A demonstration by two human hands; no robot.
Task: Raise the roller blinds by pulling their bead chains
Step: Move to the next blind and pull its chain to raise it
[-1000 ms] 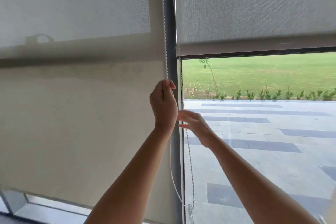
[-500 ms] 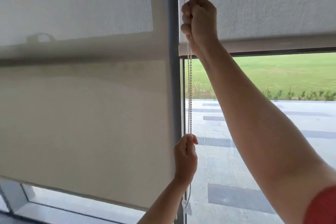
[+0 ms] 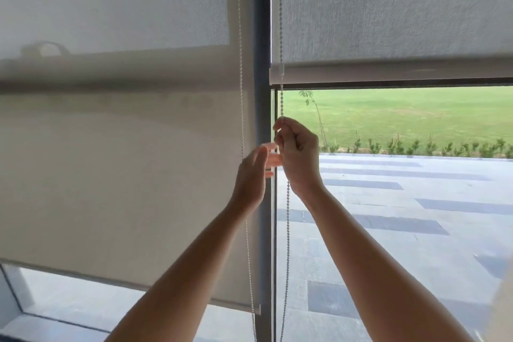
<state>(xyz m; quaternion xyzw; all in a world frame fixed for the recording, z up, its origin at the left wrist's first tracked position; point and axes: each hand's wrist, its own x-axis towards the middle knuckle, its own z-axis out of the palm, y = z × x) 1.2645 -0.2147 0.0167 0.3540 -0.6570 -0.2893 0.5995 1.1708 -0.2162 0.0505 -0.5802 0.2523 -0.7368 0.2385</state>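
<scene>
Two grey roller blinds hang side by side over the windows. The left blind [image 3: 111, 175] reaches low, with its bottom bar near the sill. The right blind [image 3: 388, 8] is raised, its bottom bar [image 3: 388, 72] above my hands. A bead chain [image 3: 281, 22] hangs just right of the grey window post [image 3: 262, 91]. My right hand [image 3: 298, 155] is closed around this chain at mid-height. My left hand [image 3: 254, 172] is beside it with fingers apart, holding nothing. A second bead chain [image 3: 241, 78] hangs along the left blind's right edge.
Through the glass lie a paved terrace [image 3: 402, 216], a row of small shrubs and a green lawn [image 3: 402, 114]. The window sill [image 3: 55, 316] shows at the lower left.
My right hand has come down from above the bottom bar to mid-height, still on the chain. My left hand has let go, risen and opened. The left blind's bottom edge sits slightly higher.
</scene>
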